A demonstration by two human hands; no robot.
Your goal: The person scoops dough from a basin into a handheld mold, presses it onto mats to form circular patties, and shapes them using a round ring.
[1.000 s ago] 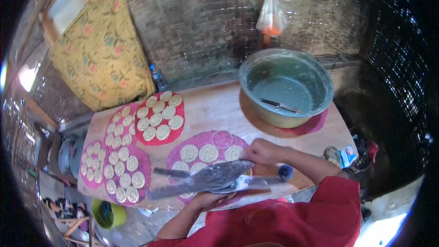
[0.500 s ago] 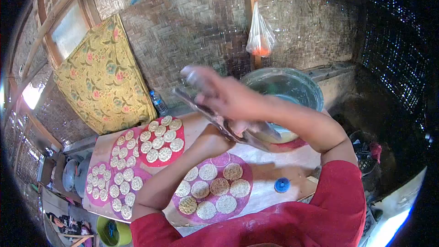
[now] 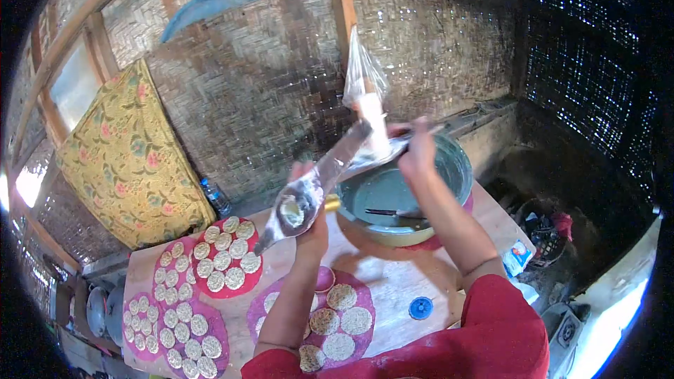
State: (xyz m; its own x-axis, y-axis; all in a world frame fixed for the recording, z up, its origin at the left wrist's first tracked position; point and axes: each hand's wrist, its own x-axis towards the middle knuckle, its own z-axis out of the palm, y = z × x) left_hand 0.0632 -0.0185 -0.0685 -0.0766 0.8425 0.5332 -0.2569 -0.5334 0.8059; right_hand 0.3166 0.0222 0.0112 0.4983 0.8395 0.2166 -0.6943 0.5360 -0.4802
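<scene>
My left hand (image 3: 313,228) is wrapped around a flat, shiny metal tool (image 3: 330,172) with a round pale patch at its lower left end. My right hand (image 3: 418,154) grips another flat metal piece at the upper right, over the rim of a large green basin (image 3: 456,168). A white cylinder-like shape (image 3: 374,126) stands between the hands, blurred; what bears it cannot be made out. A dark-handled utensil (image 3: 393,213) lies across the basin. Below the hands, pale round discs (image 3: 342,296) lie on a purple sheet (image 3: 361,333).
More discs lie on a red sheet (image 3: 242,277) and purple sheets (image 3: 217,319) at the left of the wooden table (image 3: 400,274). A blue round object (image 3: 420,308) sits near my body. A bottle (image 3: 216,196) stands by the wall; a plastic bag (image 3: 361,63) hangs from a post.
My hands, crossed and close together before, are now apart, the left lower and the right over the basin. The metal tool is spread between them, and the white shape now shows. The view has shifted.
</scene>
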